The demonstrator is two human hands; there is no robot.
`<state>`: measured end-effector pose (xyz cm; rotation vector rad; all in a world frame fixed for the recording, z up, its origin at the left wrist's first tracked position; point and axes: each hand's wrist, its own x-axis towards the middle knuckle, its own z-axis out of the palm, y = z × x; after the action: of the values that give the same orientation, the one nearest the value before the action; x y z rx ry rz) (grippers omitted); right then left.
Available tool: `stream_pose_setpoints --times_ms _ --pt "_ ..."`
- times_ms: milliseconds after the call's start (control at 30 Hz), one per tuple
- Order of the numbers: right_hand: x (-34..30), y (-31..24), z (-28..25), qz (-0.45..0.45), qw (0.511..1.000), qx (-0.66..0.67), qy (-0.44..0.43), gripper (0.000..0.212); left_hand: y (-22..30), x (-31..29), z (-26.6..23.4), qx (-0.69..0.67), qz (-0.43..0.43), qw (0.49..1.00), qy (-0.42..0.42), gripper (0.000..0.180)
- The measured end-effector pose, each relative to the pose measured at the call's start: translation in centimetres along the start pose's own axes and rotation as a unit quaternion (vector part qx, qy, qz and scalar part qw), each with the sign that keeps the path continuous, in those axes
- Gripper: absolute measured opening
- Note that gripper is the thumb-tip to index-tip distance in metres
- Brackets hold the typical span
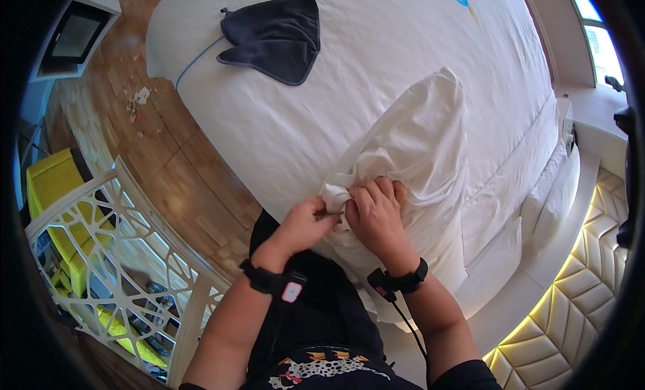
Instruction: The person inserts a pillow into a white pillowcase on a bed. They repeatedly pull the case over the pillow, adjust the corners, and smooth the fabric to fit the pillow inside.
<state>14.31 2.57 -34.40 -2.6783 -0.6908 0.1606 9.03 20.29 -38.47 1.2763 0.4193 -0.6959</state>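
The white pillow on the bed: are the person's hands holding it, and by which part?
Yes. Both the left hand and the right hand grip the white pillow at its bunched near corner, where the fabric is gathered.

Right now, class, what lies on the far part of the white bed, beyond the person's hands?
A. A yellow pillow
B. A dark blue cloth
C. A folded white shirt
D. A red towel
B: a dark blue cloth lies spread on the white bed, well beyond the left hand and right hand, which grip the bunched end of a white pillowcase.
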Motion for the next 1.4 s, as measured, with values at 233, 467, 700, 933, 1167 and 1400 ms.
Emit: stream_pose_setpoints --times_ms 233,467,700,933,1167,1400 --pt "0.0 -0.2 0.2 0.003 1.0 -0.004 0.013 0.014 3.0 -0.1 -0.1 0.12 0.171 0.964 0.164 0.016" --pt "-0.1 0.2 -0.1 -0.003 1.0 -0.012 0.018 0.019 -0.2 0.2 2.0 0.153 0.154 0.965 0.145 0.019" --pt "-0.4 0.5 -0.6 0.006 1.0 -0.005 0.01 0.02 -1.7 0.2 2.5 0.091 0.165 0.972 0.139 0.015" --pt "0.8 0.1 -3.1 -0.003 0.997 0.062 -0.039 0.03 -3.6 0.1 3.2 0.024 0.128 0.977 0.169 0.016" --pt "1.9 0.2 -2.0 -0.04 0.998 0.025 -0.05 0.031 -3.1 0.0 3.2 -0.047 0.123 0.979 0.155 0.015" --pt "1.0 0.3 0.7 -0.031 0.999 -0.024 0.024 0.023 -3.6 0.1 3.4 0.177 0.246 0.924 0.235 0.01"
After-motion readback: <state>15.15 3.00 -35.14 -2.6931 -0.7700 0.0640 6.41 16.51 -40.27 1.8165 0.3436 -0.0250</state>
